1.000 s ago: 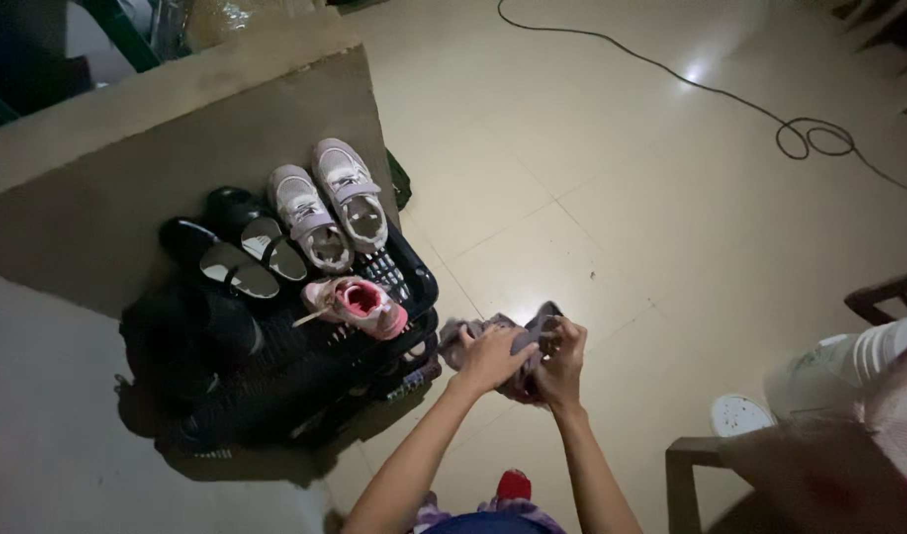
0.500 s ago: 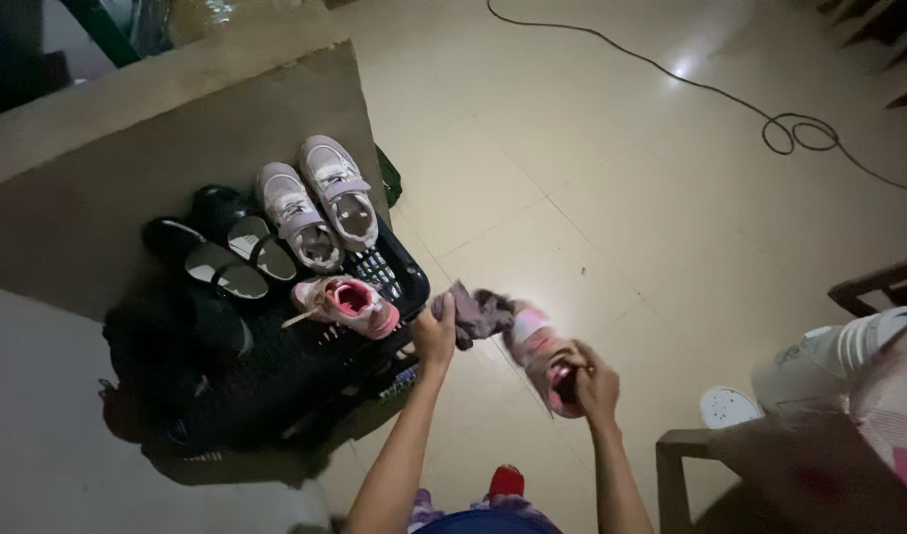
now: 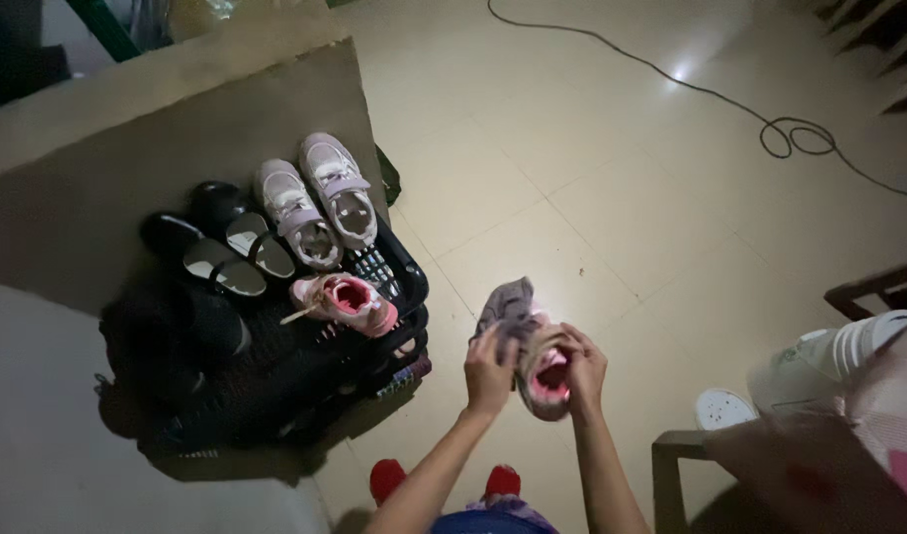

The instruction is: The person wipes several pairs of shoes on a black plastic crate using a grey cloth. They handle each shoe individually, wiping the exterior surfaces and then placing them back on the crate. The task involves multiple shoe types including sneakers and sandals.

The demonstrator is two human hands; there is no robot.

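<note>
Looking down from head height, the view takes in a dim room with a pale tiled floor [image 3: 612, 148] that catches a small glare of light near the top. A person's left hand [image 3: 490, 371] and right hand [image 3: 584, 368] meet low in the middle of the picture. Between them is a small pink shoe [image 3: 547, 374] with its opening facing up, and a grey cloth [image 3: 506, 307] bunched over its far end. The fingers of both hands are curled tight around the shoe, the left also touching the cloth.

To the left, a black plastic crate [image 3: 399, 287] sits on the floor against a low grey wall [image 3: 157, 168]. On it rest a matching pink shoe [image 3: 347, 302], a pair of white strap shoes [image 3: 317, 198] and a pair of black shoes [image 3: 221, 247]. A black cable [image 3: 721, 97] snakes across the floor at upper right and ends in a loop. A white fan-like appliance [image 3: 819, 361] and a dark wooden chair frame [image 3: 874, 287] stand at the right edge. Red slippers [image 3: 386, 477] show at the bottom.
</note>
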